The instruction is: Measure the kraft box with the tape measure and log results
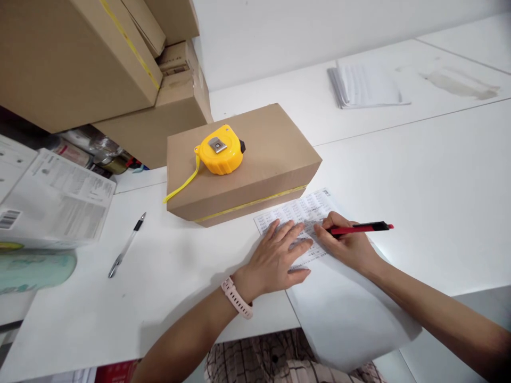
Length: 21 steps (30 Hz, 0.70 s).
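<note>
My left hand (pixel 279 255) lies flat with spread fingers on a printed sheet of paper (pixel 275 215) filled with rows of small text. A pink band circles that wrist. My right hand (pixel 347 242) is closed around a red and black pen (pixel 361 228), its tip down at the sheet and hidden by the fingers. Below the hands a long white paper (pixel 355 314) hangs over the table's front edge. Just beyond the sheet stands a closed cardboard box (pixel 271 143). On top of it rests a yellow tape measure (pixel 221 151) with a yellow strap.
A clear pen with a black grip (pixel 128 246) lies on the white table (pixel 171 298) to the left. Big cardboard boxes (pixel 80 58) are stacked at the back left, above a white printed carton (pixel 67 197) and a pale green cylinder (pixel 40 268). Folded papers (pixel 369 85) sit at the back right.
</note>
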### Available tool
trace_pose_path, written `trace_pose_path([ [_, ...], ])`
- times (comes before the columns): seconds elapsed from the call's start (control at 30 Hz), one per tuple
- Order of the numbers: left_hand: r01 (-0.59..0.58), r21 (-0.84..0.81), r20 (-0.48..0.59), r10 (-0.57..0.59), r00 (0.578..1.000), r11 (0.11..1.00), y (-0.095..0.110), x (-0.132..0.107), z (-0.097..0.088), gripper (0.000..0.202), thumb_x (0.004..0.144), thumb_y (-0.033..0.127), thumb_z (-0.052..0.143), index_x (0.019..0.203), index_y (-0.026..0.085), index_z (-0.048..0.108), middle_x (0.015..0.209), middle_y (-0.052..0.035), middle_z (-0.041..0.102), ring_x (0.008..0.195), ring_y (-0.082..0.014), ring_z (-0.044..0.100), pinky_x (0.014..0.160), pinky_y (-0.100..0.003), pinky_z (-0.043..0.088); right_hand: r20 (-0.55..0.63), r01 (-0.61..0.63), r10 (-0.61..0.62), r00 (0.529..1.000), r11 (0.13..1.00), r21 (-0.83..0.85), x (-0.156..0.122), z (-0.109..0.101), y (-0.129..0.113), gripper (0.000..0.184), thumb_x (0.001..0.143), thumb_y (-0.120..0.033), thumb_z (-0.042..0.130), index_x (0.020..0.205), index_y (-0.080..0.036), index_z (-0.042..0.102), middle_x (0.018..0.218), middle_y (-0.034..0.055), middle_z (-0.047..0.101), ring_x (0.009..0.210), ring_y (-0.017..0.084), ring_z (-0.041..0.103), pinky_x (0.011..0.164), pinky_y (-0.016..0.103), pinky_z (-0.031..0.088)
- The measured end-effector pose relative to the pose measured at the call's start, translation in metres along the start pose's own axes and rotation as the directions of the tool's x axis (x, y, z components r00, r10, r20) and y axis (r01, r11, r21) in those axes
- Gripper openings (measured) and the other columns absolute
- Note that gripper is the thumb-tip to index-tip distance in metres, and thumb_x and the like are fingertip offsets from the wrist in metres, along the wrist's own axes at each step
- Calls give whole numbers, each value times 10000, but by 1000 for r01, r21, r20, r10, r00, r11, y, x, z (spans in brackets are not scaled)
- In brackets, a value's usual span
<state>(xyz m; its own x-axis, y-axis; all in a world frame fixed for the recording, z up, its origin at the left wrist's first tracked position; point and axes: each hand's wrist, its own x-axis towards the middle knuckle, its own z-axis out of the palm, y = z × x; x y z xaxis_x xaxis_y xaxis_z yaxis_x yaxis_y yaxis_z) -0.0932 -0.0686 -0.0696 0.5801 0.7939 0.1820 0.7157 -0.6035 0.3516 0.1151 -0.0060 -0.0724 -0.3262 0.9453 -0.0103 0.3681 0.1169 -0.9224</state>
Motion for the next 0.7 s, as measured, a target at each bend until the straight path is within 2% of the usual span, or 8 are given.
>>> trace_pose_path([
  [0.4, 5, -12, 4, -5, 1000, 1000, -1, 0, 0, 573, 902, 459, 648, 1375, 146, 565, 1548, -193, 444, 1445, -371, 384, 1222, -577, 228, -35, 2, -2, 999, 1000, 11, 0, 0, 2, 346, 921, -358, 623, 680, -230, 410, 579, -60, 361, 532, 105, 317, 483, 264, 260],
  [0.7, 10, -2, 14, -10, 1000, 1000, 0, 0, -1, 554, 916, 461, 627, 1372, 153, 559, 1554, -186, 437, 1451, -361, 379, 1228, -571, 225, 0, -14, 14, 1000, 1000, 15, -1, -1, 2, 351, 926, -359, 615, 683, -230, 397, 584, -63, 337, 528, 104, 296, 476, 262, 247],
])
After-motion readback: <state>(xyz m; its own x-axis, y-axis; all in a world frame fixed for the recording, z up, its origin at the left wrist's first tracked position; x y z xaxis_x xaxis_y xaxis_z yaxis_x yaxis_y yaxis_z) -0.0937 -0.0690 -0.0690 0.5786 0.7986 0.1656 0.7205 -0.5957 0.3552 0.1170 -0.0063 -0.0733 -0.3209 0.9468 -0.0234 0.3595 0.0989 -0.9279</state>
